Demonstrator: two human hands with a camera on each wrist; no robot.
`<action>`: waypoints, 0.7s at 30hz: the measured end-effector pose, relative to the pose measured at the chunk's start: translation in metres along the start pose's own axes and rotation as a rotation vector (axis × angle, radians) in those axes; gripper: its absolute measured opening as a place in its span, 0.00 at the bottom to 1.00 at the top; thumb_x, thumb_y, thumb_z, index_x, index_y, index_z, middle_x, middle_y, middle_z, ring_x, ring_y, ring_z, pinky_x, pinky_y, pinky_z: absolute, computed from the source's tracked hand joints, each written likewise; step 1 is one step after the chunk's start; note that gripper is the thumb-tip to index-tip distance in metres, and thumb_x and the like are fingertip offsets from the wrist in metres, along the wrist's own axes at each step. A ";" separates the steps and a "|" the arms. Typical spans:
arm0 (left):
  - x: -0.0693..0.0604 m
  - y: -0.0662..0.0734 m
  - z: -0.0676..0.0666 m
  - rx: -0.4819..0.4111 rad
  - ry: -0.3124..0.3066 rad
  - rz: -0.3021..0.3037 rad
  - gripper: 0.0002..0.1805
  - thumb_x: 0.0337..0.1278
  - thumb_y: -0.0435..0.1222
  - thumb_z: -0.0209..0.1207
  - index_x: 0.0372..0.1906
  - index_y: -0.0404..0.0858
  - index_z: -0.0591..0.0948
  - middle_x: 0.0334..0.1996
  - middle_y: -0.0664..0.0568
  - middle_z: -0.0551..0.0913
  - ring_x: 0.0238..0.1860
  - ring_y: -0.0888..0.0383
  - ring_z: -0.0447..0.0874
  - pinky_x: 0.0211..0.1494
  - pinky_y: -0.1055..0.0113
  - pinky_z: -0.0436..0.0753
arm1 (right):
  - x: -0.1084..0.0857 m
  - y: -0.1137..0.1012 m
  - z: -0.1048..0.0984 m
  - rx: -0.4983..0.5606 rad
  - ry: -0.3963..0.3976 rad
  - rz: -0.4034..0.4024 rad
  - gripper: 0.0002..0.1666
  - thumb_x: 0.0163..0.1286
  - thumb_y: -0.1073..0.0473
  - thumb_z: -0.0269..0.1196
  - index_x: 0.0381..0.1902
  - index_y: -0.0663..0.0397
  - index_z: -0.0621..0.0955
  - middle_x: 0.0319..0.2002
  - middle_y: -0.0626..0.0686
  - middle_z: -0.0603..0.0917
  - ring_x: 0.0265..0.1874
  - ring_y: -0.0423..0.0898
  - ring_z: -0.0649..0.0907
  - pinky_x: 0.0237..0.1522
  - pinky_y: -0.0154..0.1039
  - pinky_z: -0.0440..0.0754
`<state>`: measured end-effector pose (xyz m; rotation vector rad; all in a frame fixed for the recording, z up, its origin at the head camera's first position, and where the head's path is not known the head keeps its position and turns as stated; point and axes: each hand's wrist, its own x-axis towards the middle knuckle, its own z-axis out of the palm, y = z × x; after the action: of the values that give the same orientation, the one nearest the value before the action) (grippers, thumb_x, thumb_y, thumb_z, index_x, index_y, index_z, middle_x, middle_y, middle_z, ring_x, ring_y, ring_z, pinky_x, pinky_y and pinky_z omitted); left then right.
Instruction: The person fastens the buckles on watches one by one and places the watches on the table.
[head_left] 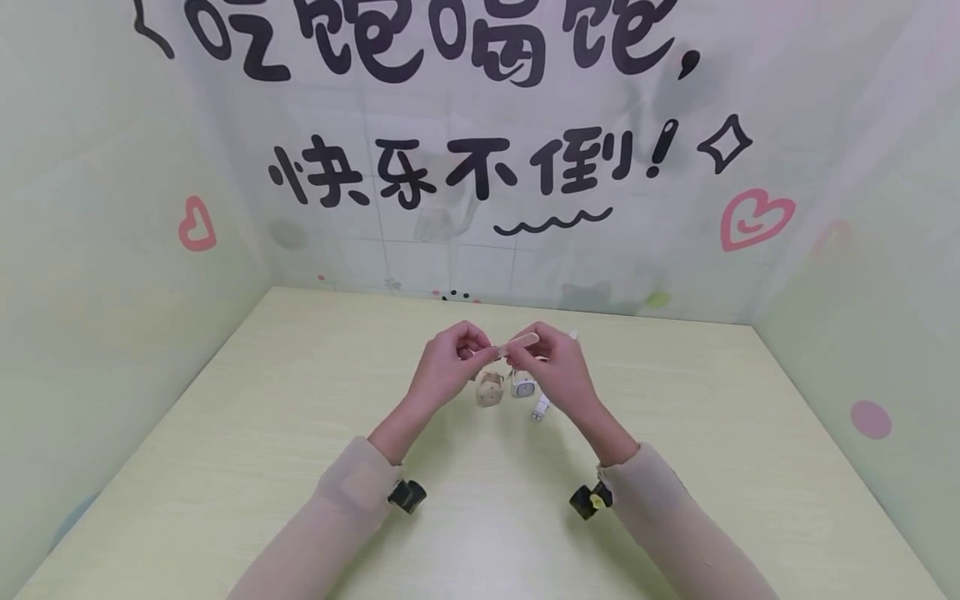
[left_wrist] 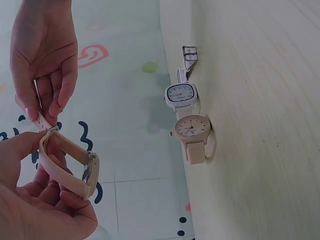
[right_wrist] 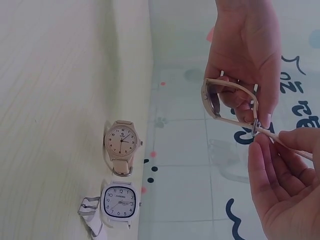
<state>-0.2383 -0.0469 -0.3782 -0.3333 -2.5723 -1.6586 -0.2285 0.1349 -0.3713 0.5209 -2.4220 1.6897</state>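
Observation:
A third watch, with a pale beige strap [head_left: 522,341], is held above the table between both hands. My left hand [head_left: 444,371] grips it near the buckle, and its looped band [left_wrist: 65,172] hangs by the fingers. My right hand [head_left: 561,375] pinches the loose strap end that passes through the buckle [right_wrist: 256,126]. The held watch's case [right_wrist: 212,99] shows edge-on in the right wrist view. Beneath the hands, a beige round-faced watch [right_wrist: 121,140] and a white square-faced watch [right_wrist: 119,202] rest on the table, side by side.
The white watch's strap end with its buckle [head_left: 540,407] lies out to the side on the pale wooden table [head_left: 480,517]. Behind the table's far edge stands a printed curtain [head_left: 450,242], with further panels at left and right.

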 end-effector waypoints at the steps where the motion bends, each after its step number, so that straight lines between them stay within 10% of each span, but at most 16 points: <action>1: 0.000 -0.001 0.000 0.007 0.004 0.007 0.09 0.62 0.39 0.66 0.40 0.38 0.80 0.31 0.48 0.85 0.29 0.59 0.77 0.30 0.70 0.75 | 0.000 0.000 0.000 -0.006 0.001 -0.002 0.10 0.71 0.61 0.64 0.42 0.64 0.81 0.40 0.63 0.87 0.38 0.55 0.88 0.42 0.36 0.89; 21: -0.002 0.005 -0.001 0.170 0.080 0.029 0.09 0.60 0.41 0.67 0.38 0.41 0.83 0.31 0.52 0.86 0.32 0.57 0.79 0.36 0.68 0.78 | -0.002 0.000 0.007 -0.096 0.027 -0.071 0.06 0.68 0.62 0.66 0.39 0.59 0.85 0.37 0.57 0.90 0.36 0.51 0.89 0.41 0.35 0.88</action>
<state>-0.2355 -0.0467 -0.3739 -0.2860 -2.6122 -1.4011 -0.2260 0.1286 -0.3745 0.5592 -2.4209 1.5341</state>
